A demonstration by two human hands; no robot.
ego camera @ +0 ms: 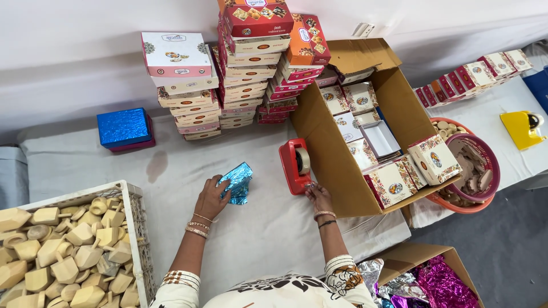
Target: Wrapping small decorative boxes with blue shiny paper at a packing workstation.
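The left hand (212, 197) presses a blue foil-wrapped piece (237, 181) flat. The right hand (318, 195) pinches tape at the red tape dispenser (295, 165). The foil could spring open if the pressure eases.

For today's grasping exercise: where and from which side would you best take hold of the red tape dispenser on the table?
Probably grip the red tape dispenser across its long red body, coming from above. It stands upright with narrow flat sides exposed. The cardboard box crowds its right side, and the right hand is at its near end, so the left side is freest.
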